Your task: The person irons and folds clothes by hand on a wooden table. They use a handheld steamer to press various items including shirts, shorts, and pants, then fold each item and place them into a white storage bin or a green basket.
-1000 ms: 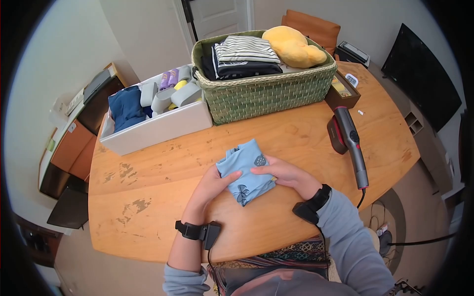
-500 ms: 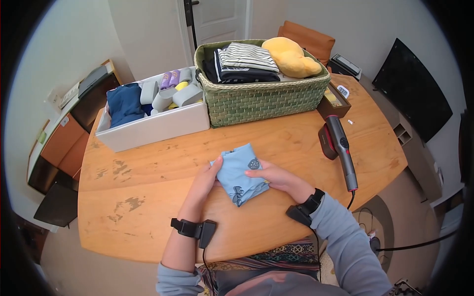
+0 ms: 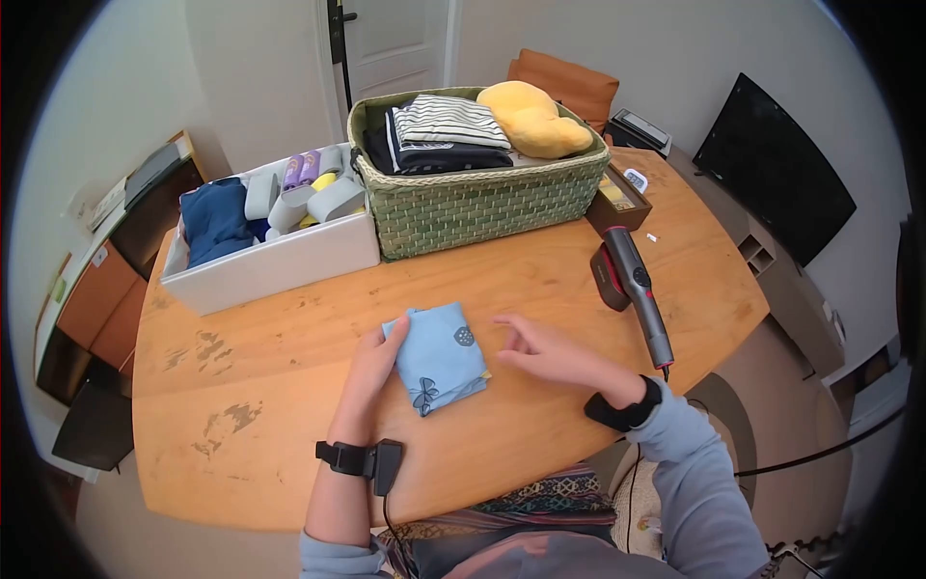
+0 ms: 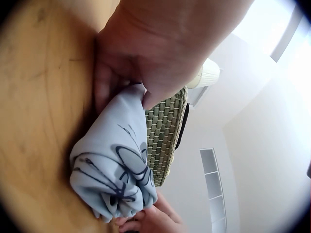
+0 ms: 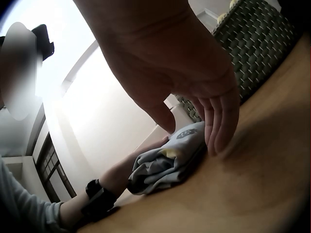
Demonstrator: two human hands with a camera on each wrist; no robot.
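Observation:
A folded light-blue garment (image 3: pixel 436 349) with dark printed drawings lies on the wooden table (image 3: pixel 289 367) in front of the person. My left hand (image 3: pixel 370 365) holds its left edge, thumb on top and fingers tucked beneath; the left wrist view shows the cloth (image 4: pixel 112 141) pinched there, its loose layers bunched at the near end. To the right of the garment, my right hand (image 3: pixel 552 353) is apart from it and holds nothing. In the right wrist view its relaxed fingers (image 5: pixel 223 119) point down beside the folded cloth (image 5: pixel 167 162).
Behind stands a green woven basket (image 3: pixel 482 214) with folded clothes and a yellow plush (image 3: pixel 535 121). Left of it is a white box (image 3: pixel 280 275) of rolled items and blue cloth (image 3: pixel 220 222). A corded handheld appliance (image 3: pixel 637 289) lies at right, near a small brown box (image 3: pixel 627 214).
My right hand has let go of the garment and drawn off to the right. The left thumb shifted from the middle of the cloth to its upper left edge.

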